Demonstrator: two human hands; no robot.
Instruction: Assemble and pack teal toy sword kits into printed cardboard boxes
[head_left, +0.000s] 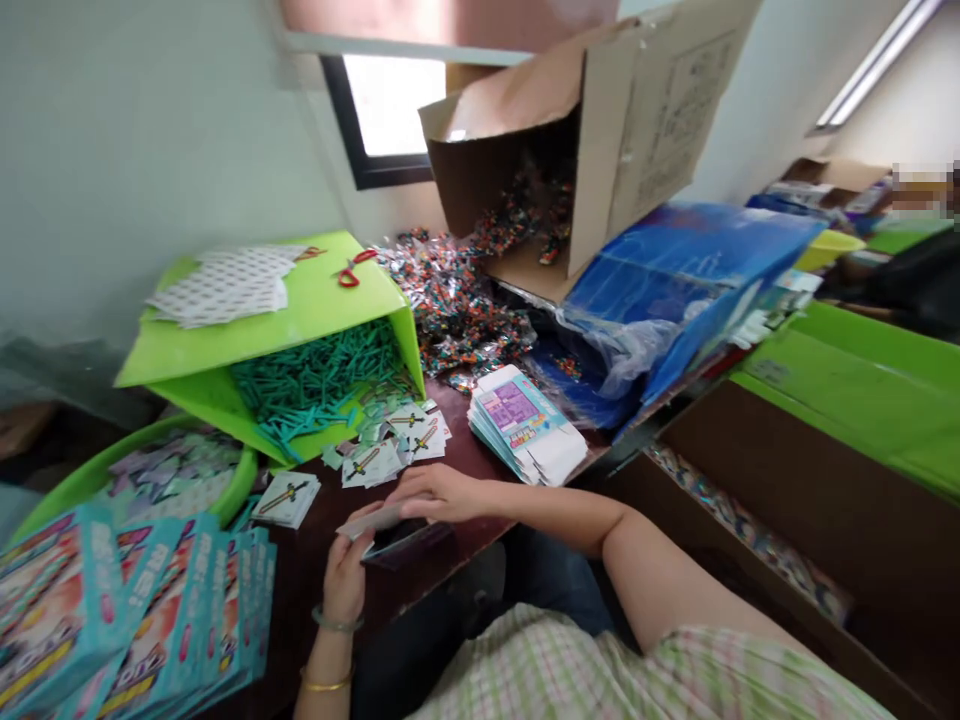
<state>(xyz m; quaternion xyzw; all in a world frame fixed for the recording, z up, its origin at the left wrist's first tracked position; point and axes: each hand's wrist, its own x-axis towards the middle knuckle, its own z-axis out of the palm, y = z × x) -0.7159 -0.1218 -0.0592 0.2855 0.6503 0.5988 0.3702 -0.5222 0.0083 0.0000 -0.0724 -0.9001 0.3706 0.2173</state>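
Observation:
At the near table edge, my left hand [346, 580] pinches a pale, thin card [373, 521] from the left. My right hand [442, 492] reaches across with bent fingers and grips the card's far right end. Under the hands is a dark, shiny patch; whether it is clear film or the table's sheen, I cannot tell. Cards printed with a pixel sword [286, 499] lie in a small stack left of my hands. More sword cards [375, 462] are spread just beyond my fingers, against small green pieces [381, 410].
A green bin [330, 290] on its side holds teal sticks [315, 385], with red scissors [355, 268] on top. Flat boxes [525, 425] lie right. Packed teal boxes [180, 610] stand left by a green basin [251, 470]. Bagged beads [465, 310] spill from a carton [637, 130].

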